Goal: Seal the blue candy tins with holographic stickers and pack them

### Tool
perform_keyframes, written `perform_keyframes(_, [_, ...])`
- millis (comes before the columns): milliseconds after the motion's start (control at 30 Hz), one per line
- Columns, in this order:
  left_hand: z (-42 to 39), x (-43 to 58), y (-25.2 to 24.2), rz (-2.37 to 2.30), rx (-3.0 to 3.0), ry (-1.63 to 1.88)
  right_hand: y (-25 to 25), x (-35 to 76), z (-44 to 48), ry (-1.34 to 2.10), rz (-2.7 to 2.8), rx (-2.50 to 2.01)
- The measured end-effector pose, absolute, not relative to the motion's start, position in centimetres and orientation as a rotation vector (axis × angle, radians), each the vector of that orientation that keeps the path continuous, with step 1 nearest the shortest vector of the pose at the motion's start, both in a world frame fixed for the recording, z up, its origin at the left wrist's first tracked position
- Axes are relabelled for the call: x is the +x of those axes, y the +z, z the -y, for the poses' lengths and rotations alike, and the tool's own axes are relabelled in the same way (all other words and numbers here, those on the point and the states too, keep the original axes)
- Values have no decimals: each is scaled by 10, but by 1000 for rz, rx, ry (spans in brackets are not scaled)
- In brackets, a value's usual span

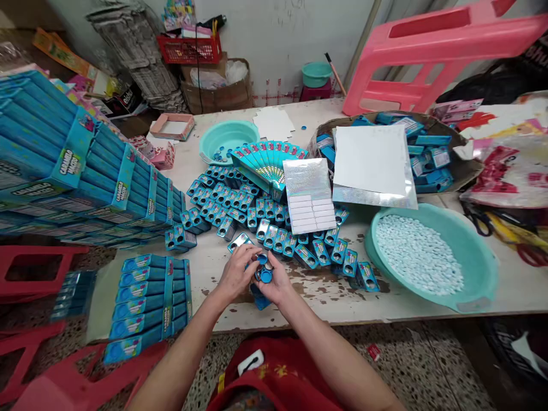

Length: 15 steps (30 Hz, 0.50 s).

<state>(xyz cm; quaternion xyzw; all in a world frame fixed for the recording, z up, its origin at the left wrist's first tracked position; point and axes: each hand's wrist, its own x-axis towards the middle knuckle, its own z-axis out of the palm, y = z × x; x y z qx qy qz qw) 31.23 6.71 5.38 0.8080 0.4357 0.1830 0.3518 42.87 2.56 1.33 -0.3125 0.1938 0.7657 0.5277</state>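
Note:
Both my hands meet over the front edge of the white table [325,297]. My left hand [237,272] is closed round a small blue toy piece [262,258]. My right hand [276,282] pinches a round blue cap [266,276] against it. Another blue piece [260,300] shows just under my hands. Right behind them lies a spread of several small blue toy boxes [265,222] with open round holes. A silver label sheet [309,194] rests on top of that pile.
A teal basin of white pellets [422,257] stands at the right. A smaller teal bowl [225,137] and a basket of blue boxes [428,154] are farther back. Stacked blue cartons [64,165] fill the left; a packed blue tray [149,302] sits on a pink stool.

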Motion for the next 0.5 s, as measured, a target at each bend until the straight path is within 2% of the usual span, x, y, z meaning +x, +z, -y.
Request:
perform_keyframes(200, [-76,314,49,-1178,2071,193,6,423,-18,1878,-362,-918])
perform_keyframes(367, [-71,313,50,-1336,1913,252,0,424,-15,1981,-249,-812])
perform_keyframes(500, [-66,304,45,-1276,1807,234,-3,428,-15,2014,-158,-857])
